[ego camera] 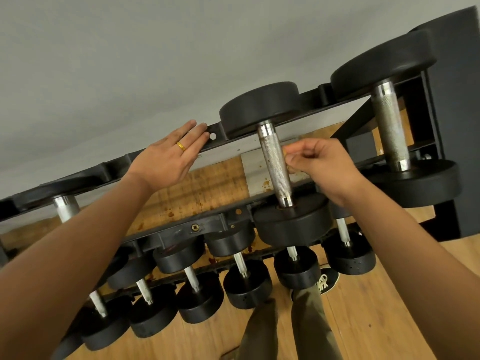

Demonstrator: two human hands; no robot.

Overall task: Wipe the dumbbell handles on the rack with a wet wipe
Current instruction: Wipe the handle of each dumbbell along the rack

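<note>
A black dumbbell rack (114, 168) runs across the view. On its top tier a large dumbbell has a knurled steel handle (274, 165). My right hand (324, 165) is just right of that handle, fingertips pinched against it on a small pale scrap of wet wipe (291, 169) that is mostly hidden by the fingers. My left hand (168, 157), with a gold ring, lies flat and open on the rack's back rail, to the left of that dumbbell. A bigger dumbbell's handle (388, 126) is further right, and another handle (65, 207) is at far left.
The lower tier holds several small black dumbbells (244, 266). My legs (309, 323) and a shoe (326, 281) stand on the wood floor (389, 307) close to the rack. A grey wall is behind it and a dark panel (457, 126) is at right.
</note>
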